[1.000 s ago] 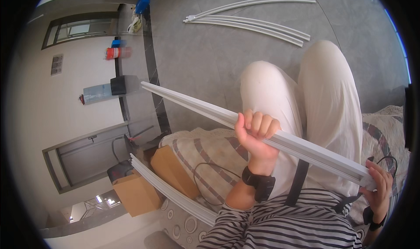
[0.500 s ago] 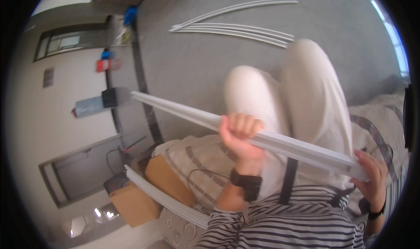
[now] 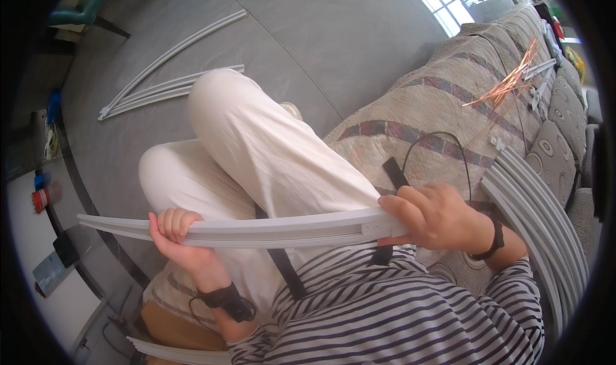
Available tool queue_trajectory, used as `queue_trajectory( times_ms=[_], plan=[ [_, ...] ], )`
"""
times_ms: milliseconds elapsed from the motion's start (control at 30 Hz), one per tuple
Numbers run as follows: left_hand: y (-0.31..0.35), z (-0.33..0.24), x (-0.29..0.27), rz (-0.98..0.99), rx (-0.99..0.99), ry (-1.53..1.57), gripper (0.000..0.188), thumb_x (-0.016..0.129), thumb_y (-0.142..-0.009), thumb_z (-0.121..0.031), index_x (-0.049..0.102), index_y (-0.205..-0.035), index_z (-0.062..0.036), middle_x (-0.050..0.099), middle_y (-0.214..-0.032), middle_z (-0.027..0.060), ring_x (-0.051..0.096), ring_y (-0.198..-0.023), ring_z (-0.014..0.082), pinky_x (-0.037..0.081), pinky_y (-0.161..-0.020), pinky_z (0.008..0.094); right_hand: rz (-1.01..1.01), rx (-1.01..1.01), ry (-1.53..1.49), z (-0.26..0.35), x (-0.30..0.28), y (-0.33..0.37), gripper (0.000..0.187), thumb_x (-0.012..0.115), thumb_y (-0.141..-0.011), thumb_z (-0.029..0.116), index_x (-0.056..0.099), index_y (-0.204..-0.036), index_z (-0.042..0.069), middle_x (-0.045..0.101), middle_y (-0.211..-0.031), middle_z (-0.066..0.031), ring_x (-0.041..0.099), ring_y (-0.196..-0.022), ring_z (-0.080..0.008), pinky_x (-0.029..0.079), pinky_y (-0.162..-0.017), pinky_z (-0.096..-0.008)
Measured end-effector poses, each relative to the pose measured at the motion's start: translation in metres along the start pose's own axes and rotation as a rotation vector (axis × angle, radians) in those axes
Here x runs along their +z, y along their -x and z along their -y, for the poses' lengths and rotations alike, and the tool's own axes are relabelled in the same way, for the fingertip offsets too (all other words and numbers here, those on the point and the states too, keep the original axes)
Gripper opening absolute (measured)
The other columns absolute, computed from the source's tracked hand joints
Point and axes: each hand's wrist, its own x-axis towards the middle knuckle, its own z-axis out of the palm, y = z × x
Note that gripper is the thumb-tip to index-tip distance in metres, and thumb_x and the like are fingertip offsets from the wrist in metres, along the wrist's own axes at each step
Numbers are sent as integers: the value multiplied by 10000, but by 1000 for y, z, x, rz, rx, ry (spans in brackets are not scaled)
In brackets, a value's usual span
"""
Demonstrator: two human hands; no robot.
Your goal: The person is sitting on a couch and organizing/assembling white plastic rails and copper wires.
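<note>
Fingers of the left hand and right hand grip the white channel strip crossing the lap.

Two hands hold one long grey channel strip: the left hand near its left end, the right hand at its right end. About four similar strips lie far left on the floor. A stack of strips, too close-packed to count, rests at the right. One bundle of copper wires lies far right.
</note>
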Motion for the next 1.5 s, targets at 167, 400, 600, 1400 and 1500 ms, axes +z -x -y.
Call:
queue_trajectory(
  times_ms=[167,400,600,1400,1500],
  plan=[
    [2,9,7,-69,-82,-24,382,491,-943,-168,287,-620,-166,224,-545,-51,227,-459,80,266,-454,214,44,36,-51,5,-5,17,495,713,-764,386,520,-1004,-2,465,-713,-46,528,-486,-161,420,-422,-279],
    [10,21,17,-235,-80,-130,378,532,-911,-133,285,-626,-161,227,-561,-51,230,-481,77,263,-468,221,47,148,-157,12,-5,32,519,721,-761,420,532,-1005,3,527,-737,-64,554,-487,-198,435,-428,-300],
    [19,4,13,-229,-162,-67,361,546,-892,-134,291,-638,-165,225,-566,-56,225,-492,78,264,-469,224,86,121,-138,32,-9,37,516,733,-753,420,547,-981,-3,534,-732,-66,550,-479,-196,441,-430,-300],
    [3,-124,24,234,256,131,364,519,-847,-33,265,-611,-141,274,-583,-22,295,-497,95,318,-490,235,-202,424,-1631,15,-1,10,611,405,-955,520,522,-1207,-24,594,-823,-59,432,-569,-88,328,-513,-231],
    [16,-116,26,284,203,252,351,516,-850,-17,293,-608,-141,304,-564,-27,317,-475,83,322,-473,233,-139,296,-1785,26,8,-15,631,402,-957,513,494,-1255,-35,578,-820,-60,431,-579,-85,329,-535,-221]
  ],
)
